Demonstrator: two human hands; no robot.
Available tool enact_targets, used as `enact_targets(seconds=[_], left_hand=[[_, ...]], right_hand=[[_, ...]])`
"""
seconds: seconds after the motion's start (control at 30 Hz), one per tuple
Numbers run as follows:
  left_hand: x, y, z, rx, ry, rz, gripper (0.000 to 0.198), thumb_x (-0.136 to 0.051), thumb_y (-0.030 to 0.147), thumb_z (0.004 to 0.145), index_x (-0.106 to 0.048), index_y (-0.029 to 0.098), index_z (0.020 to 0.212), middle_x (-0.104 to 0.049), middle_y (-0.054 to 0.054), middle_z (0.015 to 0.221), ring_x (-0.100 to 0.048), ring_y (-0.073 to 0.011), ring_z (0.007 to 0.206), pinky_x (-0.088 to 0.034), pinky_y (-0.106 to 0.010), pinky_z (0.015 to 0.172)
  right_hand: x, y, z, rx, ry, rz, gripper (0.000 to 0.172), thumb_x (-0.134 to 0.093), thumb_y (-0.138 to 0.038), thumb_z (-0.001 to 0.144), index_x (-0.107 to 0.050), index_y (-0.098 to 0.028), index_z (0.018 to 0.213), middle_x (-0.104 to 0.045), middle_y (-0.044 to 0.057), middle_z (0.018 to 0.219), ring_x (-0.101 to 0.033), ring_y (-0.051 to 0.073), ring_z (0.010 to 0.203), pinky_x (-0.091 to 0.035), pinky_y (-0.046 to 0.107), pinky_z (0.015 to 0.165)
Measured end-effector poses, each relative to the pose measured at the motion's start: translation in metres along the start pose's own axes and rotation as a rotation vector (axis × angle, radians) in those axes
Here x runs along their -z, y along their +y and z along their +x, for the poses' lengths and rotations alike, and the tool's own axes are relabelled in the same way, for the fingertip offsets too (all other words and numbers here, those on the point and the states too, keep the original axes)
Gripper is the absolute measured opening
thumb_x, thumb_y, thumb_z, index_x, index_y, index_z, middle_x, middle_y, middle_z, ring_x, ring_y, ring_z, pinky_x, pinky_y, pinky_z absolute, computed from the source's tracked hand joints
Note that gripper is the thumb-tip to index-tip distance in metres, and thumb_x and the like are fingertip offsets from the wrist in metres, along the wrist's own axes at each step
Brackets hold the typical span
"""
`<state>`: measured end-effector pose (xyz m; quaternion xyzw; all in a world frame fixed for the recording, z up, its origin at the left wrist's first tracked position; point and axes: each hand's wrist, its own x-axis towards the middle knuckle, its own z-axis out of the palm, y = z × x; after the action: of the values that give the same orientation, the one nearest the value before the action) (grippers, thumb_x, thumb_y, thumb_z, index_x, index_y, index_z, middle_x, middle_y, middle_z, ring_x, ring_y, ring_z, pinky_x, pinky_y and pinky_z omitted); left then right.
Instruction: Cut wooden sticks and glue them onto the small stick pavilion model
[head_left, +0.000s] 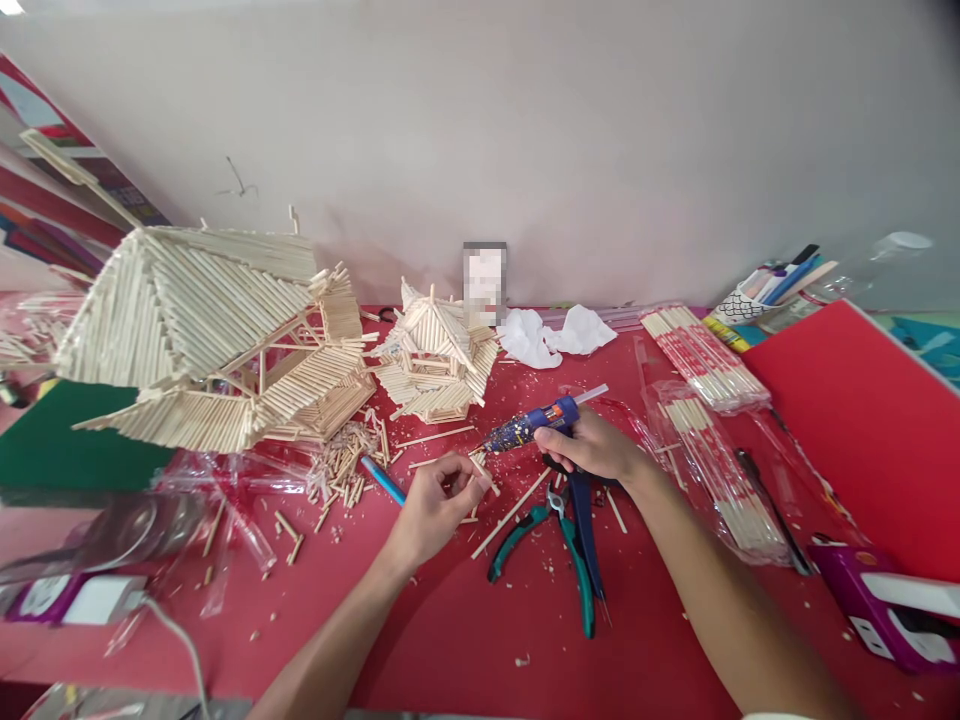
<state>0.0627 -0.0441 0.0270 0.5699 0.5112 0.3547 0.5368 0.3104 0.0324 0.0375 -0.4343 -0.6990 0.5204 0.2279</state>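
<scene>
My right hand (589, 445) is wrapped round the handle of a blue hot glue gun (529, 428), with a clear glue stick (592, 394) poking out of its back end. The gun's nozzle points left, close to the fingertips of my left hand (439, 500). Those fingers pinch a short wooden stick piece (484, 470); its exact shape is partly hidden. Below the gun lie pliers (559, 545) with green and black handles. A small stick-built pavilion (435, 350) stands behind my hands, and a larger stick-built house (217, 310) stands to the left.
Cut stick pieces (349, 465) are heaped left of my left hand, beside a blue pen (382, 480). Packs of wooden chopsticks (724, 480) lie at right, near a red board (862, 430) and a purple power strip (885, 610). Crumpled white tissue (532, 338) rests near the wall.
</scene>
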Motion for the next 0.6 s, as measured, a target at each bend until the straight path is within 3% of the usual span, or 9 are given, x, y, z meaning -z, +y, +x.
enact_targets(seconds=[0.6], left_hand=[[0.0009, 0.0049, -0.0022, -0.015, 0.041, 0.138, 0.028, -0.063, 0.039, 0.087, -0.065, 0.015, 0.074, -0.046, 0.002, 0.068, -0.039, -0.011, 0.062, -0.031, -0.024, 0.058]], right_hand=[[0.0036, 0.008, -0.0005, -0.011, -0.004, 0.016, 0.052, -0.061, -0.066, 0.087, -0.055, -0.019, 0.065, -0.053, -0.002, 0.05, -0.051, 0.01, 0.04, -0.038, 0.021, 0.038]])
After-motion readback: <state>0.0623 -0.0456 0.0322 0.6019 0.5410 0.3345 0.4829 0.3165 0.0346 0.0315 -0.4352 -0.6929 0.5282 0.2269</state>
